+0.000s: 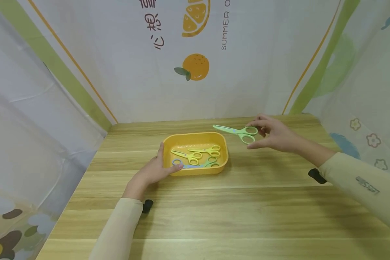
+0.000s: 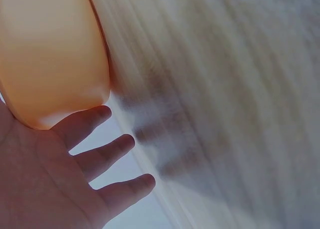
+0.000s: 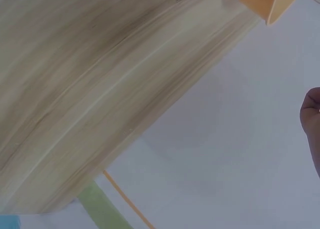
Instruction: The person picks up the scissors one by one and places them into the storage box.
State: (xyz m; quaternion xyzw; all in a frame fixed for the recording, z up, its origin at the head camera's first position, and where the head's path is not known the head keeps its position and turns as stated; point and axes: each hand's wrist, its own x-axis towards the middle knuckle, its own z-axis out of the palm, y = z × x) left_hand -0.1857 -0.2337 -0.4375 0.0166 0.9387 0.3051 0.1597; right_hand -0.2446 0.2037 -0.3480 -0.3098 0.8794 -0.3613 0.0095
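Observation:
My left hand (image 1: 151,169) holds the near left corner of a yellow box (image 1: 227,151), its thumb over the near rim and another finger along the left end. In the left wrist view, the other fingers (image 2: 102,159) spread out straight beside the box's outer wall. Inside lie two pairs of yellow scissors (image 1: 186,156), a green pair (image 1: 211,162) and a blue pair (image 1: 192,166), the blue partly hidden by the near wall. Right of the box, my right hand (image 1: 274,135) pinches light green scissors (image 1: 235,131) by the handle loops, blades pointing left.
The box stands on a wood-grain table (image 1: 214,216) near its back edge. A printed white cloth (image 1: 247,72) hangs behind, with more cloth at both sides. Dark straps (image 1: 317,176) show at both wrists.

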